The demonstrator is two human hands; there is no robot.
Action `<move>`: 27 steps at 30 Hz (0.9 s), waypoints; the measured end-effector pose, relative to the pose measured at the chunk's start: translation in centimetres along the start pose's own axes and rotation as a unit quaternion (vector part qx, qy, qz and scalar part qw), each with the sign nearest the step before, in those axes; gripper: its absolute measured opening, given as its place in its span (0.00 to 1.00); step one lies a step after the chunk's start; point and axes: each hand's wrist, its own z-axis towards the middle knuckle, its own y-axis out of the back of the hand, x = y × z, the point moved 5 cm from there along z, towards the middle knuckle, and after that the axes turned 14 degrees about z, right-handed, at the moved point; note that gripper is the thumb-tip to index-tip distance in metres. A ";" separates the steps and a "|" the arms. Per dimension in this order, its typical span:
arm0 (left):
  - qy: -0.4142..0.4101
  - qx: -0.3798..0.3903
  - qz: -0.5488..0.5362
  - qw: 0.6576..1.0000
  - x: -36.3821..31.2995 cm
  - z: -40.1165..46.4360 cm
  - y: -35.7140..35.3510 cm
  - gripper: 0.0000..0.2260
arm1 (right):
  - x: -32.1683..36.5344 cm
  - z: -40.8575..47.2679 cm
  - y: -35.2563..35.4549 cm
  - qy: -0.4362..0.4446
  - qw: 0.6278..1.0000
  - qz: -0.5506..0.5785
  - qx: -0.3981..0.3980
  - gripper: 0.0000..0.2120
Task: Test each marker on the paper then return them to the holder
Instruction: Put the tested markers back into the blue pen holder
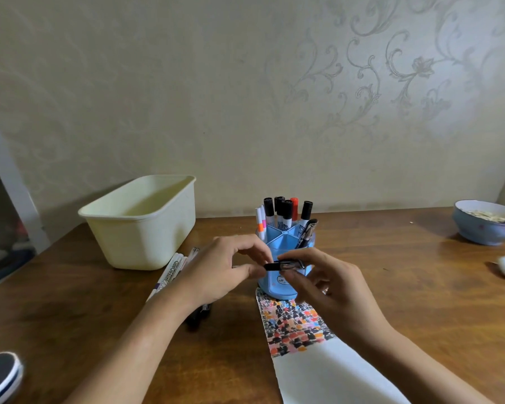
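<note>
A dark pen (285, 265) is held level between both hands in front of the blue holder (286, 258).

The left hand (216, 269) pinches its cap end, the right hand (324, 284) its barrel; whether it is being capped or uncapped cannot be told. The paper (333, 371) is densely blotched with colour at its 12 o'clock end, so much testing is judged done. Glossy markers (283, 212) stand in the plastic holder's wedge compartments; more markers (172, 271) lie on the wooden table (420, 301) at 9 o'clock.
</note>
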 end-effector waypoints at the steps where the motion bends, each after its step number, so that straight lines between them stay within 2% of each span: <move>1: -0.008 -0.005 -0.006 1.000 0.0 0.0 0.1 0.10 | 0.1 0.1 0.3 0.000 1.000 0.018 -0.012 0.09; 5: -0.016 -0.051 -0.009 0.999 0.5 0.0 0.8 0.11 | 1.2 0.6 2.4 0.025 0.991 0.092 -0.092 0.07; 8: -0.016 -0.082 0.039 0.996 1.0 0.0 1.0 0.13 | 1.8 0.8 4.0 0.061 0.983 0.084 -0.152 0.07; 11: -0.021 -0.073 0.076 0.994 1.3 0.1 0.7 0.15 | 1.8 0.9 4.8 0.071 0.976 0.065 -0.195 0.06; 15: -0.014 -0.067 0.074 0.995 1.2 0.1 0.7 0.14 | 1.8 1.3 4.8 0.086 0.976 0.012 -0.202 0.05; 20: -0.003 -0.060 0.067 0.996 1.3 0.0 0.8 0.13 | 2.6 1.9 4.8 0.140 0.967 -0.028 -0.211 0.16; 27: -0.005 -0.046 0.060 0.997 1.3 0.0 0.9 0.14 | 2.8 2.3 3.7 0.139 0.966 -0.126 -0.180 0.15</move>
